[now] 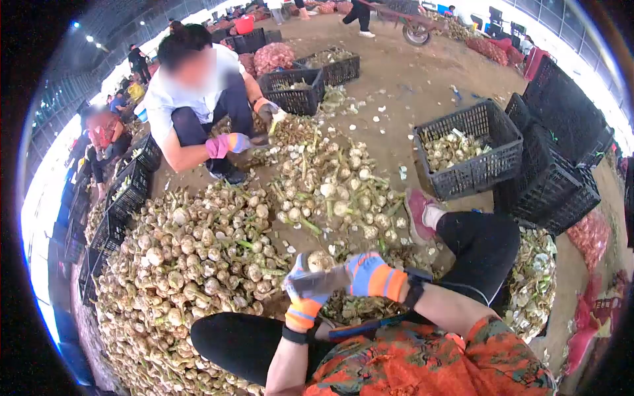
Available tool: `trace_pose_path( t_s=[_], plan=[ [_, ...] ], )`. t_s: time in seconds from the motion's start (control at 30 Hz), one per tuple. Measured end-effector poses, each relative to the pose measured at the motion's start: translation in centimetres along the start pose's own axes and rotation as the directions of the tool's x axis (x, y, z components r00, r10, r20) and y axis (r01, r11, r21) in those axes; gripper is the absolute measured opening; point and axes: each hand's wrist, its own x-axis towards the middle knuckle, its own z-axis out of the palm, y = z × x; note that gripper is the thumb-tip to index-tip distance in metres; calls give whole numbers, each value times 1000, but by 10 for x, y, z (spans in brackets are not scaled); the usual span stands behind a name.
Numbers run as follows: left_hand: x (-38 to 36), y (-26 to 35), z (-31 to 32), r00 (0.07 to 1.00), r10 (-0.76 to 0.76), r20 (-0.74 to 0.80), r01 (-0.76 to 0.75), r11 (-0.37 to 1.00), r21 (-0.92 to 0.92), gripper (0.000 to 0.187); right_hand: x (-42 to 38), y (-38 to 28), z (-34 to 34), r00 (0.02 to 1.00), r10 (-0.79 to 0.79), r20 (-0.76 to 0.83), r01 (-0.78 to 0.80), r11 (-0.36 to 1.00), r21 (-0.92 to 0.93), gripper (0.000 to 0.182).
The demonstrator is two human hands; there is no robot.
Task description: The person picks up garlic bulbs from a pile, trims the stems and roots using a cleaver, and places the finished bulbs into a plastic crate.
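My left hand [304, 302], in a blue and orange glove, is closed around a garlic bulb [321, 261] that shows above its fingers. My right hand [374, 276], gloved alike, grips a knife whose broad blade [319, 282] lies across in front of the left palm, just below the bulb. The knife's handle is hidden by the fingers. A large heap of garlic bulbs [191, 257] lies to my left, beside my knee. Ahead of my hands is a looser spread of garlic with green stems [343, 191].
A co-worker [198, 99] in a white shirt squats across the pile, gloved hands at the garlic. To the right stand a black crate [470, 175] part filled with bulbs and stacked black crates [551, 178]. Red mesh sacks [274, 58] and a wheelbarrow [416, 30] are farther back.
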Motion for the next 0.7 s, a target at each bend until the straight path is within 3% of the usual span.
trace_pose_path(
  t_s=[0.03,0.07,0.1,0.17,0.2,0.23,0.3,0.37,0.4,0.43,0.5,0.53,0.57,0.67,0.7],
  plan=[
    [-2,12,-7,997,-44,-60,49,994,95,48,16,18,22,996,81,33,-83,995,53,39],
    [-4,23,-14,989,-87,-119,108,977,182,48,21,46,45,972,216,-89,-200,966,161,38],
    [-1,41,-24,986,-79,-144,101,984,148,53,28,82,63,915,342,-212,-281,920,272,37],
    [2,27,-25,986,-36,-164,51,995,91,56,44,120,113,764,240,-599,-187,971,150,36],
    [-1,23,-27,986,-85,-143,90,995,31,56,24,88,55,862,417,-288,-282,867,411,42],
    [3,18,-28,985,-117,-124,114,993,-33,57,26,80,42,883,420,-210,-267,816,512,50],
    [7,8,-21,979,-154,-136,152,988,-25,59,29,62,42,885,333,-325,-134,852,507,50],
    [9,10,-21,972,-181,-150,160,977,-141,61,16,29,16,931,184,-314,-23,892,452,43],
    [6,-3,-20,983,-101,-156,109,993,47,58,10,15,5,956,103,-275,-4,941,337,41],
    [7,-2,-19,983,-101,-151,110,993,52,58,6,4,-2,974,31,-224,20,975,220,39],
    [5,3,-12,989,-131,-67,115,972,-206,58,5,-9,-6,985,-37,-169,74,972,222,37],
    [3,-12,-6,964,-263,51,244,782,-574,55,6,-14,-8,992,-46,-119,63,988,140,37],
    [1,-26,1,907,-386,168,342,445,-827,52,7,-16,-9,996,-55,-69,59,997,55,36],
    [-2,-21,-1,915,-377,145,332,498,-801,58,16,-8,5,997,-56,-50,60,995,82,38],
    [-7,-16,-3,953,-294,70,279,768,-577,54,18,-6,8,998,-53,-40,56,995,77,38]
  ],
)
